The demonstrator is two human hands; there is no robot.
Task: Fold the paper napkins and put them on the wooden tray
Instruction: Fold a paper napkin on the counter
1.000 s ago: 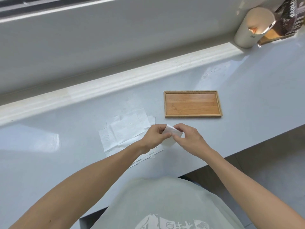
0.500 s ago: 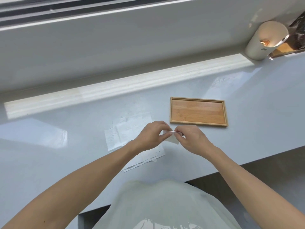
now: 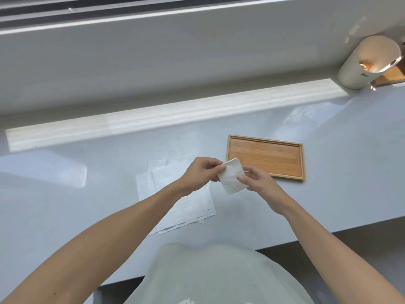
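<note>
Indoors, glossy pale counter (image 3: 328,205) under window, both hands pinching folded napkin (image 3: 231,179)

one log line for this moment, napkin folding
stage: folding | left hand: pinches folded napkin | right hand: pinches same napkin | napkin stack: flat on counter | wooden tray: no napkin yet

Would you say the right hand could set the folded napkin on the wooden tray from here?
Probably yes: the right hand pinches the folded napkin beside the wooden tray, with nothing between.
</note>
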